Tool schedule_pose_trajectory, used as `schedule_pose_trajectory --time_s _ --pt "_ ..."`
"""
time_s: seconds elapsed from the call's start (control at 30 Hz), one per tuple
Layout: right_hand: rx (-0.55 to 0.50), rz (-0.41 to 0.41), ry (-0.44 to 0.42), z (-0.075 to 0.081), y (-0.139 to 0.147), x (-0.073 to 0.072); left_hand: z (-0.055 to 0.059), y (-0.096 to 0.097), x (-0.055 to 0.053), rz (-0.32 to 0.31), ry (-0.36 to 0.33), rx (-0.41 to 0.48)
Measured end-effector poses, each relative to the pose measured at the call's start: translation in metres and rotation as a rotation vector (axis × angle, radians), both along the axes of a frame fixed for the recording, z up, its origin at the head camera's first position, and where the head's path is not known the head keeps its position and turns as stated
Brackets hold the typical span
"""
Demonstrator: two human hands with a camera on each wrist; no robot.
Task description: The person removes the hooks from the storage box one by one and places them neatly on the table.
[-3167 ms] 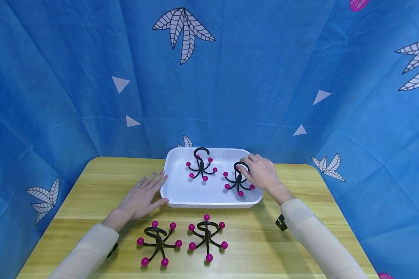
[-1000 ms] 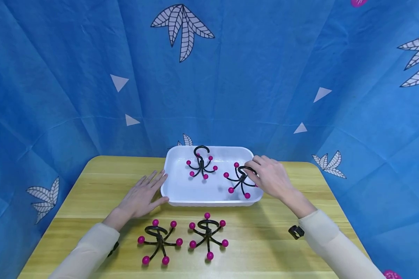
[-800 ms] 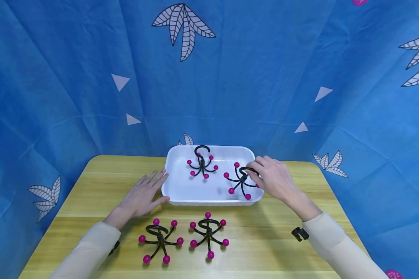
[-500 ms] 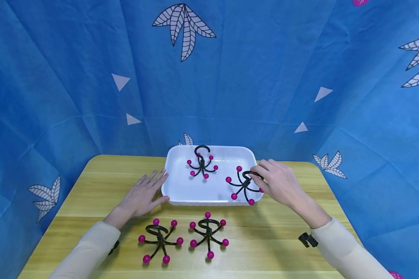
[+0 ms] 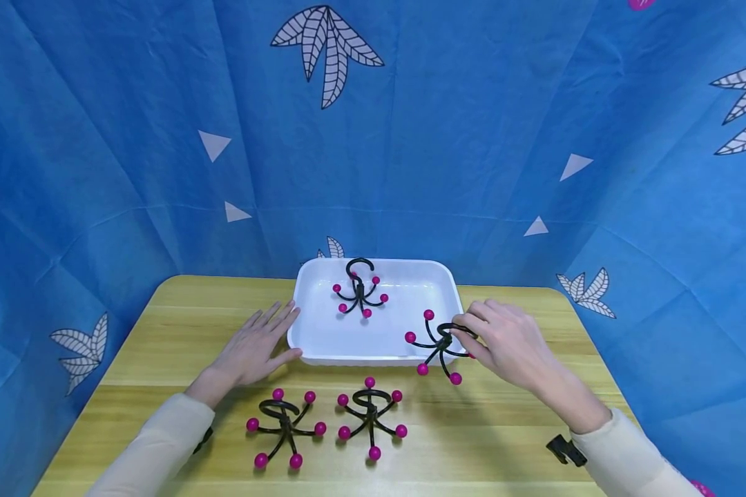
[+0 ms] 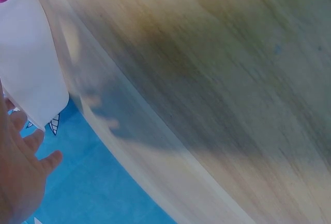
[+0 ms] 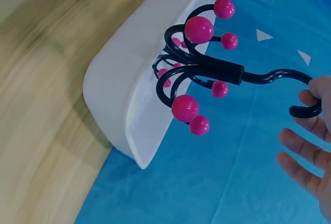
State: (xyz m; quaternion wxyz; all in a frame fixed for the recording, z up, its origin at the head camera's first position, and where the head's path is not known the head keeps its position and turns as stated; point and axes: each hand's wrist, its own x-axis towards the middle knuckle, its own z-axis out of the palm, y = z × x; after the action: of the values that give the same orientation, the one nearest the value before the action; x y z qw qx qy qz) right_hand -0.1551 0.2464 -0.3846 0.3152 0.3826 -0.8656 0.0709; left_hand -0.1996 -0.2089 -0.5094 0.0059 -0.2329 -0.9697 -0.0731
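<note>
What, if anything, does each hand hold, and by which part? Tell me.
The right hand holds a pink-tipped black hanger by the curved hook at its top end. The left hand, at the edge of the white tray, grips nothing.

Tray [image 5: 342, 342] looks glossy plast., tbl [image 5: 460, 428] smooth wd.

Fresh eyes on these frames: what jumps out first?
Probably the black hook hanger with pink ball tips, held in the air by the right hand at the near right corner of the white tray. Next, a matching hanger inside the tray, and two more hangers on the wood-grain table in front. Behind hangs a blue leaf-print curtain.
</note>
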Motion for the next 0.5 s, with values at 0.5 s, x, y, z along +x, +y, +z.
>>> schedule_pose_trajectory --time_s 0.5 --pt "-0.035 0.087 0.065 -0.011 0.003 0.022 -0.001 -0.001 0.000 -0.011 0.024 -0.003"
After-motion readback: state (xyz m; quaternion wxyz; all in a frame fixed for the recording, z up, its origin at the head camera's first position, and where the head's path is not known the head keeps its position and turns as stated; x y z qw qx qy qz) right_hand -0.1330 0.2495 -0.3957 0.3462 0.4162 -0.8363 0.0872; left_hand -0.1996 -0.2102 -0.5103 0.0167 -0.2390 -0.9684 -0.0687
